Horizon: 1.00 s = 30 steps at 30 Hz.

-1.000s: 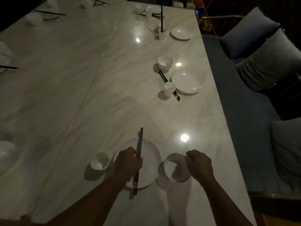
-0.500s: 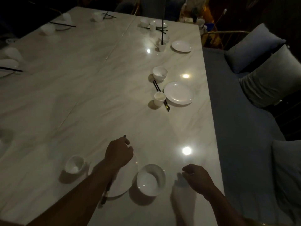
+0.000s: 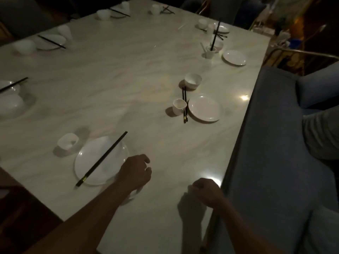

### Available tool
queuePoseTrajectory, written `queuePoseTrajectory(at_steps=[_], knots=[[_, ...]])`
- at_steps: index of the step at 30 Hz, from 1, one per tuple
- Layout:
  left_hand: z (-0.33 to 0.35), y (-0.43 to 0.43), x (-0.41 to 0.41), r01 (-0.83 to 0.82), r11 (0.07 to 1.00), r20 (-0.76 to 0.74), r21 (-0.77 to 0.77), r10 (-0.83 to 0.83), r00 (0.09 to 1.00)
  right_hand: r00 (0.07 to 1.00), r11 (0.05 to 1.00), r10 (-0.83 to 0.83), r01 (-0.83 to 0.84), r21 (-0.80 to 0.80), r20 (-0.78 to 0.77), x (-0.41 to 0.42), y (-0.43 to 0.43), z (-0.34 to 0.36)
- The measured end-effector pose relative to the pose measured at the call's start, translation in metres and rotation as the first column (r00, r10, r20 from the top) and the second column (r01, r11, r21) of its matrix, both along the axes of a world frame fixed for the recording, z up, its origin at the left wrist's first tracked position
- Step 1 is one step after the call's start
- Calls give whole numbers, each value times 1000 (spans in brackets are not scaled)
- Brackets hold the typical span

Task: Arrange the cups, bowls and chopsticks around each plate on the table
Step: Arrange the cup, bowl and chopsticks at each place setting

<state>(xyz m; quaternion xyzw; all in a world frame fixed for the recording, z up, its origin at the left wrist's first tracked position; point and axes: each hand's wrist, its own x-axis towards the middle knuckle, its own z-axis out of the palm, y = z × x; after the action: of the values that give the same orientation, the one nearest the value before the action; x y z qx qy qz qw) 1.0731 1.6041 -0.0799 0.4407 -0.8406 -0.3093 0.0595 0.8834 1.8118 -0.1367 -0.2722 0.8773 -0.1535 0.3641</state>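
Observation:
A white plate (image 3: 111,169) lies on the marble table (image 3: 110,88) in front of me, with a pair of black chopsticks (image 3: 102,159) lying slanted across it. A small white cup (image 3: 67,141) stands at its upper left. My left hand (image 3: 135,171) sits just right of the plate, fingers curled over a white bowl (image 3: 135,194) that is mostly hidden under hand and wrist. My right hand (image 3: 205,191) rests loosely curled near the table's right edge, holding nothing.
Farther along the right side another plate (image 3: 205,107) lies with a cup (image 3: 179,106), chopsticks (image 3: 185,105) and bowl (image 3: 193,80) to its left. More settings stand beyond and on the left side. A blue sofa (image 3: 275,143) runs along the table's right edge.
My left hand has let go of the chopsticks, which now lie on the plate, and moved right onto the bowl. My right hand has drawn away from the bowl toward the table edge.

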Motion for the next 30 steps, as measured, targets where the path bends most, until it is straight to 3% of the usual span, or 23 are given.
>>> queuePoseTrajectory(at_steps=[9,17,26,30], knots=[[4,28,35,-86,996,-120,-28,82,989,941,949,312,-301,97,-130,-6,-20,14],[14,22,58,-221,975,-135,-26,215,967,874,897,441,-432,91,-204,-26,-51,27],[-7,-29,-51,-435,900,-189,-30,423,886,868,886,396,-447,-123,-300,-157,-175,27],[-8,-32,-109,-435,900,-169,31,433,885,825,854,449,-509,-105,-342,-207,-219,40]])
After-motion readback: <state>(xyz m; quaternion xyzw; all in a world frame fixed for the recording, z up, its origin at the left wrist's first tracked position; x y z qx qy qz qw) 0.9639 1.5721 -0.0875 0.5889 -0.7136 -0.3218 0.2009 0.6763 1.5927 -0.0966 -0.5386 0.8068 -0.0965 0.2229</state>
